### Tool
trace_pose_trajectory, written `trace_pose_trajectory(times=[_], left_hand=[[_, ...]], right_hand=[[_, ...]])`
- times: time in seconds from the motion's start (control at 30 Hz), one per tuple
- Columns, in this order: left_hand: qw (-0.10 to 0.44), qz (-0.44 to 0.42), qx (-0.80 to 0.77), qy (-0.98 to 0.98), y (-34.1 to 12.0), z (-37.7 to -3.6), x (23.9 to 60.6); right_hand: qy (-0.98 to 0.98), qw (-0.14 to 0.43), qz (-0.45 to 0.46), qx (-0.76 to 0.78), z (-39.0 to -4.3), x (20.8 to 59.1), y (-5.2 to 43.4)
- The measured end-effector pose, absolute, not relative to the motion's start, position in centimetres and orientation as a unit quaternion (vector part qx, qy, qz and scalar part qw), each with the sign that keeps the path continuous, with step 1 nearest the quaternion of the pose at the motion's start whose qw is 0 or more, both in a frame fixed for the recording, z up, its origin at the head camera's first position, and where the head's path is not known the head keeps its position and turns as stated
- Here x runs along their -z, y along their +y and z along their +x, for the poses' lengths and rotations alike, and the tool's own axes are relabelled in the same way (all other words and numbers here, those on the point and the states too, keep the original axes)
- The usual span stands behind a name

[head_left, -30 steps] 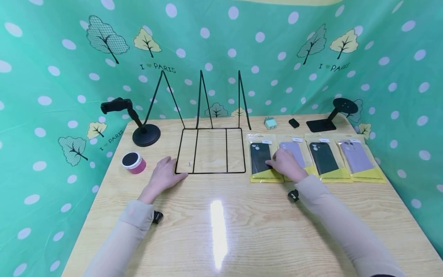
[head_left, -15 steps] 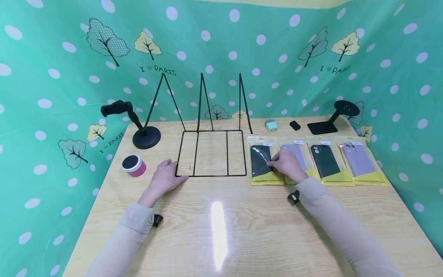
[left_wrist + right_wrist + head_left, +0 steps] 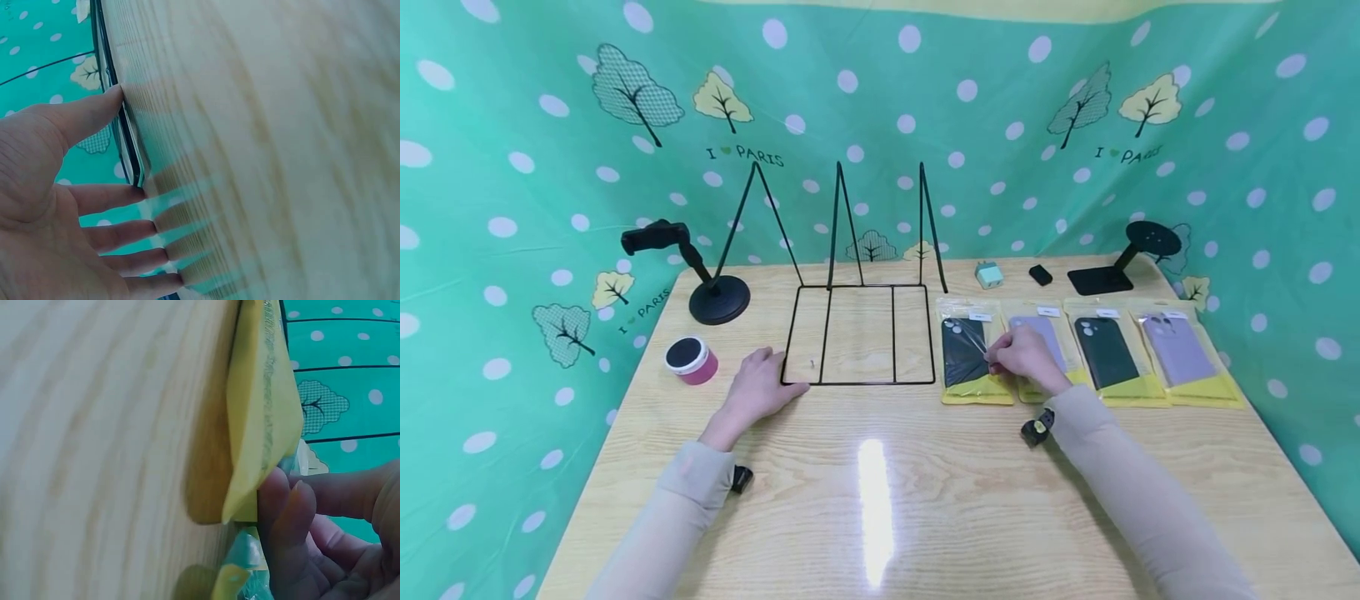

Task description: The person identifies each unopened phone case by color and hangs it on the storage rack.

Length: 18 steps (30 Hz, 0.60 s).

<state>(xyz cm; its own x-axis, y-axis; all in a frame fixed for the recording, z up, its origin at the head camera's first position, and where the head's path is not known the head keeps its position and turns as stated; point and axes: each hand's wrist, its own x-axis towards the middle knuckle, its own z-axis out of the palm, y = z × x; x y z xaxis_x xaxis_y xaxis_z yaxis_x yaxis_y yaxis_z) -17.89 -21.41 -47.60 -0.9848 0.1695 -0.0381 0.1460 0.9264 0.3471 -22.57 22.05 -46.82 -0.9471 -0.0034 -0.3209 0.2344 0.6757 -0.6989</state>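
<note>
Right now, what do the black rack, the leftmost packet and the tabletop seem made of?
Black rack: probably coated metal, judging by thin, straight bars. Leftmost packet: likely plastic film, see-through and shiny, with bright creases. Tabletop: wood or printed laminate, grained, glossy where light reflects.

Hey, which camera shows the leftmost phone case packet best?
The head view: it shows most of the leftmost packet from above, with the right hand pinching its plastic. The right wrist view catches mainly its yellow lower part, nearly edge-on; in the left wrist view I can't make it out.
</note>
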Motion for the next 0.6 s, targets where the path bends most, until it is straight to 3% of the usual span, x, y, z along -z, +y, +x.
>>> trace_pose_trajectory(times=[0.3, 0.6], left_hand=[[0.037, 0.079, -0.174, 0.981, -21.5, -17.7, 47.6], [0.039, 0.077, -0.175, 0.981, -21.4, -17.8, 47.4]], right_hand=[[0.891, 0.151, 0.062, 0.423, -22.2, 46.8, 22.1], [0.917, 0.06, -0.006, 0.394, -20.0, 45.1, 21.7]])
